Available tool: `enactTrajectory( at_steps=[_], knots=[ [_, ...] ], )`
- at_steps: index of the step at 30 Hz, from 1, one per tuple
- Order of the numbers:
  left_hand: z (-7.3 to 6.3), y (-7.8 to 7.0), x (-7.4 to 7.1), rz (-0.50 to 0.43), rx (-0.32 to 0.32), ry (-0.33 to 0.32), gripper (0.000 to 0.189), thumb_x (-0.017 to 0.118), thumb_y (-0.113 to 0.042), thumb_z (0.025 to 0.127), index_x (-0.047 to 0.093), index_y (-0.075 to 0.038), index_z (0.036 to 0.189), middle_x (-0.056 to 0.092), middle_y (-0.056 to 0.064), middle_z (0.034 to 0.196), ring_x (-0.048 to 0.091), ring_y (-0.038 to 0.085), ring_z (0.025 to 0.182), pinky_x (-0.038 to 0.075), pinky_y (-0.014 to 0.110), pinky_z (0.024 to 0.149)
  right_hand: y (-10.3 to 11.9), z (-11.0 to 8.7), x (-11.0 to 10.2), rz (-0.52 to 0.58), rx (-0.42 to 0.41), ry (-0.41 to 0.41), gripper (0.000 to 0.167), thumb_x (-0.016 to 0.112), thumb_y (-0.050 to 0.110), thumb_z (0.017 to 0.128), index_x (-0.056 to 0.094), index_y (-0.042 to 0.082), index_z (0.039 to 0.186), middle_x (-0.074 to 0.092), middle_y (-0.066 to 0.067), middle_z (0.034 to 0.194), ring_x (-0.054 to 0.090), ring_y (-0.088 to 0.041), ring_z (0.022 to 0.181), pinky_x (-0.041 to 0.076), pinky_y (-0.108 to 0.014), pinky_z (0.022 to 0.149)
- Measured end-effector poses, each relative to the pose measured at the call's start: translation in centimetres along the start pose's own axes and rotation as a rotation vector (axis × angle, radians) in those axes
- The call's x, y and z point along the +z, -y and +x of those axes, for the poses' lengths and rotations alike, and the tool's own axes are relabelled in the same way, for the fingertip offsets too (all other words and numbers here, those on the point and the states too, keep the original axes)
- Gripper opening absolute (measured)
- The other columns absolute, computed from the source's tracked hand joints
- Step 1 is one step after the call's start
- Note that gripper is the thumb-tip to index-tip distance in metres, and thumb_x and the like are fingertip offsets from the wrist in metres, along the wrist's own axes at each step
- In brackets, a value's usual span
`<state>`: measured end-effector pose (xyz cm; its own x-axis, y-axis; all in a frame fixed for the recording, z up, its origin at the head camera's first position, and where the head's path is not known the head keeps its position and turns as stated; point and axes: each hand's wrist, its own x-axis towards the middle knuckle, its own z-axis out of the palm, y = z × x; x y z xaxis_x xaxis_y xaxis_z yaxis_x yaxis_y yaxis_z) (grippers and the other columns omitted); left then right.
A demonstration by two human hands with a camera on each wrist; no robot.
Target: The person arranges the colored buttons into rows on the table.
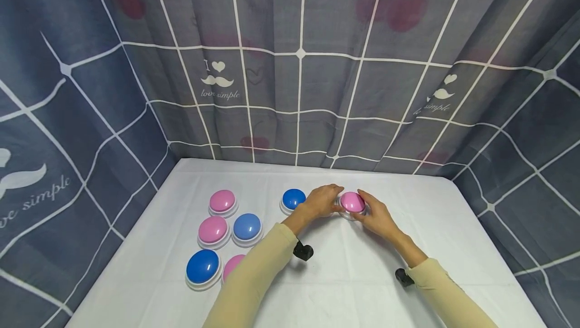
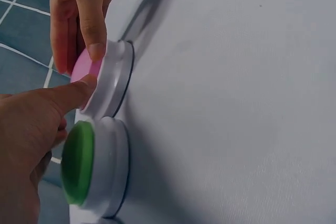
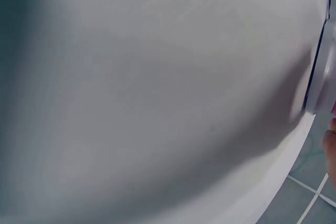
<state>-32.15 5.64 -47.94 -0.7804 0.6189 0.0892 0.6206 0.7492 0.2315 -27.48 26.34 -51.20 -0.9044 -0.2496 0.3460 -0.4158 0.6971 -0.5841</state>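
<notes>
Pale sleeves (image 1: pixel 254 277) are seen nearest the head camera, stretched forward over a white table (image 1: pixel 344 292), and a black object (image 1: pixel 303 251) is seen beside each cuff. The pink button (image 1: pixel 352 202) is set toward the table's far edge, right of its middle, between the two hands. Its left side is gripped by the left hand (image 1: pixel 320 201), and its right side is held between thumb and fingers by the right hand (image 1: pixel 378 219). Just left of the left hand, a blue button (image 1: pixel 294 199) is placed. Farther left, two more pink buttons (image 1: pixel 213 230), a lighter blue button (image 1: pixel 247 226) and a dark blue button (image 1: pixel 202 266) are grouped, while another pink button (image 1: pixel 232 266) is partly covered by the left sleeve. The table is backed and flanked by a checked curtain (image 1: pixel 272 86).

From the left wrist, the pink dome is seen touched by the tips of both hands. A green button (image 2: pixel 79 163) is placed just beside it.

From the right wrist, mostly white tabletop is shown. Only the button's base and a sliver of pink are caught at the right edge, near part of a hand; its grip cannot be told from there.
</notes>
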Motion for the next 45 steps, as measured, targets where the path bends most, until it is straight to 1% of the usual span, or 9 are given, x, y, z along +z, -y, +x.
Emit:
enactTrajectory(
  at_steps=[5,8,14,18,21,24,31,38,45],
  knots=[
    [-0.8,0.5,-0.9,-0.034,-0.031,-0.004,0.069,0.074,-0.044,0.088,0.051,-0.012,0.145,0.053,0.005,0.144,0.049,0.018,0.132,0.040,0.032,0.107,0.5,0.4,0.2,0.001,-0.026,-0.034,0.072,0.082,0.009,0.078,0.048,-0.012,0.138,0.051,-0.031,0.137,0.048,-0.048,0.126,0.037,-0.059,0.104],
    [-1.5,1.0,-1.4,-0.056,-0.033,-0.021,0.070,0.074,-0.044,0.088,0.051,-0.011,0.145,0.054,0.005,0.143,0.049,0.017,0.132,0.040,0.031,0.107,1.2,0.7,0.4,0.021,-0.032,-0.039,0.072,0.082,0.011,0.079,0.048,-0.009,0.139,0.052,-0.030,0.137,0.050,-0.047,0.125,0.040,-0.059,0.102],
    [-3.5,2.4,-3.0,-0.090,-0.051,-0.041,0.071,0.076,-0.042,0.087,0.051,-0.009,0.145,0.054,0.006,0.142,0.050,0.019,0.131,0.040,0.033,0.107,3.3,1.3,0.9,0.070,-0.054,-0.013,0.073,0.082,0.018,0.081,0.048,-0.003,0.143,0.051,-0.025,0.141,0.050,-0.043,0.127,0.044,-0.056,0.100],
    [-5.1,3.3,-4.1,-0.083,-0.049,-0.059,0.071,0.076,-0.042,0.086,0.051,-0.008,0.144,0.054,0.007,0.142,0.050,0.021,0.131,0.041,0.035,0.106,4.5,1.9,1.4,0.100,-0.096,-0.014,0.072,0.082,0.016,0.081,0.049,-0.004,0.142,0.050,-0.024,0.142,0.048,-0.043,0.129,0.039,-0.056,0.105],
    [-6.6,4.2,-4.8,-0.084,-0.034,-0.089,0.070,0.077,-0.039,0.086,0.052,-0.006,0.142,0.056,0.009,0.140,0.052,0.023,0.128,0.043,0.037,0.105,5.4,2.3,2.0,0.106,-0.118,-0.012,0.072,0.082,0.015,0.081,0.049,-0.004,0.141,0.051,-0.024,0.142,0.047,-0.043,0.130,0.037,-0.056,0.106],
    [-8.5,5.2,-5.5,-0.102,-0.039,-0.110,0.070,0.079,-0.037,0.085,0.053,-0.004,0.141,0.058,0.010,0.137,0.054,0.025,0.126,0.044,0.040,0.103,6.7,2.6,2.8,0.108,-0.125,0.018,0.071,0.081,0.018,0.082,0.049,-0.003,0.142,0.051,-0.023,0.142,0.047,-0.041,0.131,0.037,-0.055,0.107],
    [-13.0,7.3,-6.7,-0.129,-0.131,-0.075,0.070,0.080,-0.038,0.083,0.055,-0.005,0.139,0.058,0.011,0.137,0.055,0.028,0.126,0.045,0.048,0.102,10.6,3.2,4.8,0.177,-0.108,0.106,0.071,0.080,0.023,0.084,0.049,0.006,0.146,0.050,-0.016,0.146,0.044,-0.036,0.135,0.034,-0.054,0.109],
    [-16.5,8.5,-7.9,-0.101,-0.211,-0.065,0.074,0.083,-0.039,0.080,0.055,-0.005,0.140,0.057,0.012,0.138,0.054,0.029,0.126,0.046,0.049,0.101,13.3,3.0,7.4,0.218,-0.196,0.167,0.070,0.080,0.021,0.085,0.048,-0.003,0.143,0.051,-0.016,0.144,0.046,-0.035,0.134,0.036,-0.051,0.109],
    [-20.3,9.5,-9.0,-0.112,-0.300,-0.015,0.075,0.083,-0.039,0.079,0.055,-0.002,0.139,0.057,0.016,0.136,0.054,0.033,0.126,0.043,0.053,0.102,15.5,2.6,10.0,0.243,-0.176,0.241,0.072,0.079,0.024,0.085,0.047,0.000,0.145,0.050,-0.014,0.146,0.047,-0.031,0.134,0.038,-0.047,0.109]
  ],
)
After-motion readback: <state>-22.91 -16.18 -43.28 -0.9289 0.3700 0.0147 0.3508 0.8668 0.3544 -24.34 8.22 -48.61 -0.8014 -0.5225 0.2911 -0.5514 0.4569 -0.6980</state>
